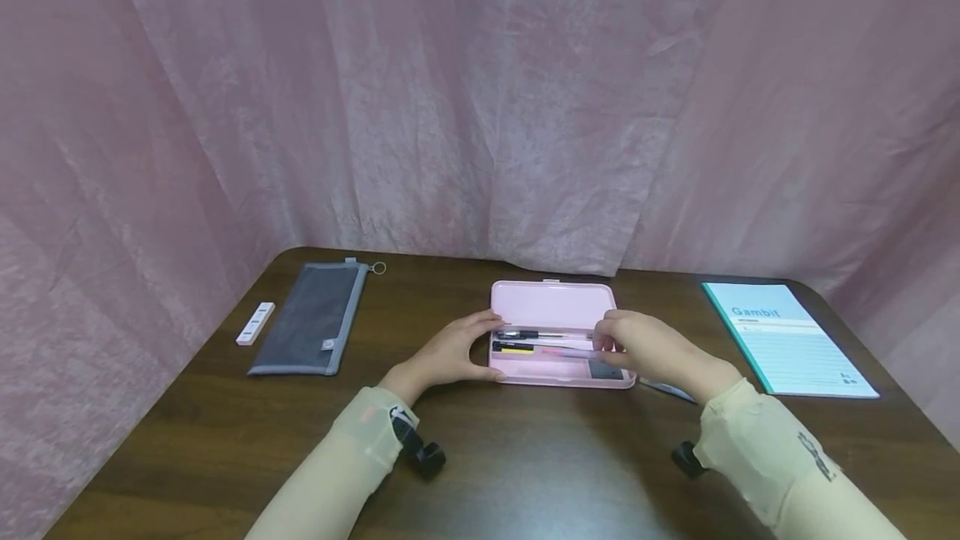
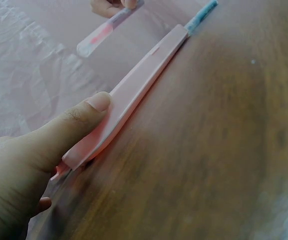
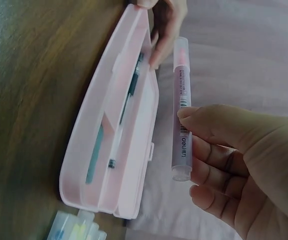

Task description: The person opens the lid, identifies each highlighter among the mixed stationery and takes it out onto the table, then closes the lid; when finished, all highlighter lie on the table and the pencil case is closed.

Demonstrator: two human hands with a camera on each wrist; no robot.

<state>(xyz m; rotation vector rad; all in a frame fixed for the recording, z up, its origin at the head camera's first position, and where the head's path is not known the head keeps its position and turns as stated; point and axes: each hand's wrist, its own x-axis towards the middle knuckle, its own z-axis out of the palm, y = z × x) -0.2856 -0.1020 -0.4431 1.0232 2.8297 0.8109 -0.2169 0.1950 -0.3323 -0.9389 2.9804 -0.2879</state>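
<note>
A pink pencil case (image 1: pixel 555 305) lies on the table with its lid folded back. My left hand (image 1: pixel 442 354) grips its left end, thumb on the near side. In the right wrist view, my right hand (image 3: pixel 253 160) pinches a pink highlighter (image 3: pixel 182 85) between thumb and fingers. From the head view, this hand is over the right part of the case and hides part of it. Inside the case are a black-and-clear pen (image 1: pixel 522 334), a black-and-yellow item (image 1: pixel 513 347) and a dark flat piece (image 1: pixel 606 371).
Several capped markers (image 3: pixel 79 229) lie by the case's right end, partly hidden by my right hand in the head view. A grey mesh zip pouch (image 1: pixel 307 319) and a small white strip (image 1: pixel 256 323) lie left. A Gambit notebook (image 1: pixel 795 344) lies right. Pink curtain (image 1: pixel 480 107) hangs behind.
</note>
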